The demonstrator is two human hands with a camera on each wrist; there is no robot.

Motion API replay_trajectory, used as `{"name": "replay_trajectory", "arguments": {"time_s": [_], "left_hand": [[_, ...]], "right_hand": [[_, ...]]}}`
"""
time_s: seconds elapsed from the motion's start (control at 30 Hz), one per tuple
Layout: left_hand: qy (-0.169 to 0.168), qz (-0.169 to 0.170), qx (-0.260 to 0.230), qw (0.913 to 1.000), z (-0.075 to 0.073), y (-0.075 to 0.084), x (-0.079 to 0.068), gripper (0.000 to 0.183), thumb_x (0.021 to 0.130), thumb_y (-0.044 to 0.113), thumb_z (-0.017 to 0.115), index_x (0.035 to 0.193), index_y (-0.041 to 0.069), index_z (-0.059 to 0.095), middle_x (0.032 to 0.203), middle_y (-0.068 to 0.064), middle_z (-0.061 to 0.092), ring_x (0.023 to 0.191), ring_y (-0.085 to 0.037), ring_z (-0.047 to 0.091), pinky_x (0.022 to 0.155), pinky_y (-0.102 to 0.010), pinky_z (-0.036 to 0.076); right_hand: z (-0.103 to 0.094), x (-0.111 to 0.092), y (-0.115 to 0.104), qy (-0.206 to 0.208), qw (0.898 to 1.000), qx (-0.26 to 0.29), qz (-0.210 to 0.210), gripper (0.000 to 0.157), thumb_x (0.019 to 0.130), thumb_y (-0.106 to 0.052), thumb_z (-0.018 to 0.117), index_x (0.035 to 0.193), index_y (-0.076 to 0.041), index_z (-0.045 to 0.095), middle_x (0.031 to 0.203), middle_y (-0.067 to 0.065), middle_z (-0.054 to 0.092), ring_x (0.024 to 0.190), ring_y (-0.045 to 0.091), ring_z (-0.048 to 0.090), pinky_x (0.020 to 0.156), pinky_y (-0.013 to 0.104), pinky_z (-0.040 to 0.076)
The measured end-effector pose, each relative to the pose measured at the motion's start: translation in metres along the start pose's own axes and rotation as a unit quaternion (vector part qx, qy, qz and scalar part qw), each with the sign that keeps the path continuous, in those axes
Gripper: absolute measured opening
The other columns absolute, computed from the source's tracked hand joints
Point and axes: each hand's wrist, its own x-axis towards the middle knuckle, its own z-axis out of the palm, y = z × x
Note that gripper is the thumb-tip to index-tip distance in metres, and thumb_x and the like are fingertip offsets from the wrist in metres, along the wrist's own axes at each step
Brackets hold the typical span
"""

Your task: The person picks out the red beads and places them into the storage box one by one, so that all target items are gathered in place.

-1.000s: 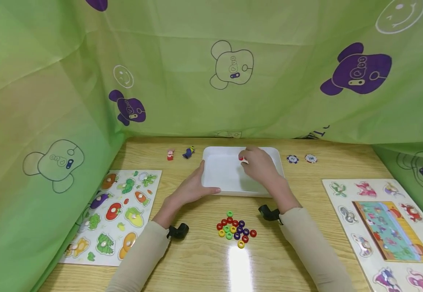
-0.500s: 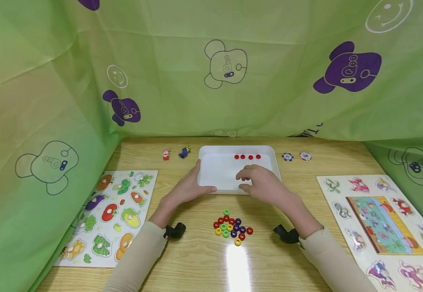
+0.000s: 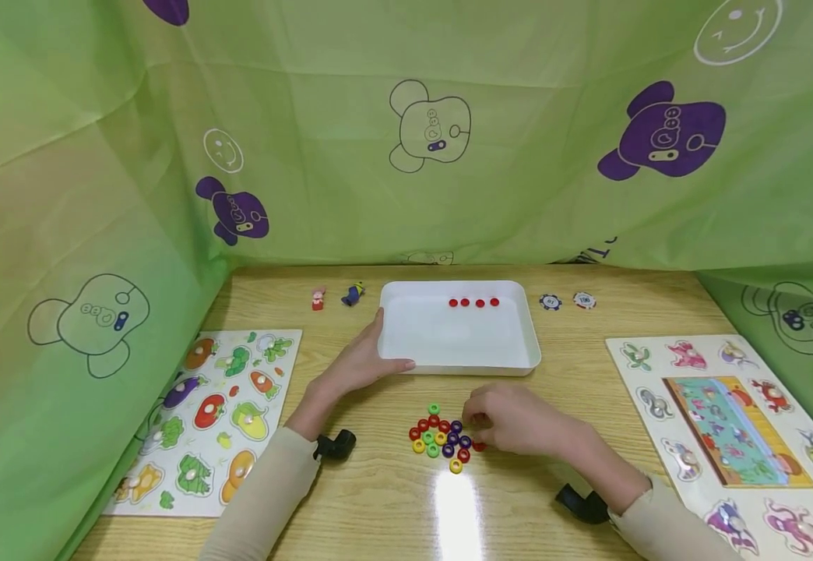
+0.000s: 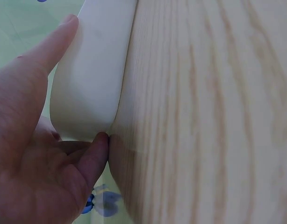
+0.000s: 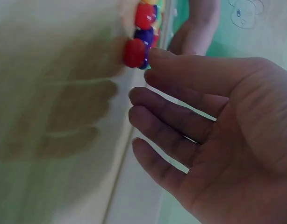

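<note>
A white rectangular tray [image 3: 448,335] sits on the table with several red beads [image 3: 480,303] in a row near its far wall. My left hand [image 3: 360,360] holds the tray's near left corner, thumb along the front wall and fingers at the left side. In the left wrist view, its fingers [image 4: 94,158] bend against the tray's end. Toward me lies a cluster of red, purple, green and yellow ring beads [image 3: 441,438]. My right hand [image 3: 515,418] is at the cluster's right edge, fingers loosely bent. In the right wrist view, thumb and fingertips hover beside a red ring bead [image 5: 134,52], nothing between them.
A vegetable puzzle board [image 3: 206,421] lies at left, a sea-animal puzzle board [image 3: 666,362] at right. Behind the tray's left stand two small figurines [image 3: 318,298]; two poker chips [image 3: 550,301] lie at its right. Green printed cloth [image 3: 322,156] walls the table's back and sides.
My right hand has let go of a red bead in the tray's row, then moved back toward me to the ring bead cluster. The left hand stays on the tray corner.
</note>
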Motion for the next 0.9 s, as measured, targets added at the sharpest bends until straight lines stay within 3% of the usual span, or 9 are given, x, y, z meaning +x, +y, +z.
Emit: {"name": "replay_trajectory", "arguments": {"time_s": [0.3, 0.53, 0.9], "left_hand": [[-0.001, 0.002, 0.002, 1.0000, -0.0011, 0.0028, -0.0003, 0.127, 0.062, 0.068, 0.070, 0.150, 0.015, -0.005, 0.157, -0.006, 0.012, 0.141, -0.026, 0.025, 0.110, -0.046, 0.030], [-0.002, 0.009, 0.001, 1.0000, -0.0012, 0.0023, 0.0006, 0.127, 0.062, 0.069, 0.070, 0.150, 0.016, -0.005, 0.157, -0.005, 0.013, 0.140, -0.025, 0.027, 0.110, -0.045, 0.032], [-0.001, 0.001, 0.011, 0.9999, -0.0009, 0.0000, 0.0007, 0.129, 0.060, 0.073, 0.068, 0.150, 0.015, -0.004, 0.157, -0.006, 0.012, 0.141, -0.025, 0.024, 0.111, -0.046, 0.030]], "right_hand": [[0.0053, -0.0054, 0.0035, 0.010, 1.000, -0.005, -0.026, 0.009, 0.078, -0.021, 0.071, 0.085, -0.027, 0.069, 0.079, -0.019, 0.060, 0.071, -0.003, 0.050, 0.065, 0.020, 0.044], [0.0048, -0.0075, -0.0005, -0.029, 0.999, 0.009, -0.027, 0.008, 0.078, -0.024, 0.071, 0.082, -0.028, 0.067, 0.075, -0.019, 0.055, 0.067, 0.001, 0.048, 0.062, 0.018, 0.040], [0.0065, -0.0054, -0.0047, -0.032, 0.999, 0.001, -0.041, 0.014, 0.078, -0.012, 0.068, 0.084, -0.025, 0.069, 0.079, -0.015, 0.057, 0.070, 0.000, 0.048, 0.065, 0.018, 0.044]]}}
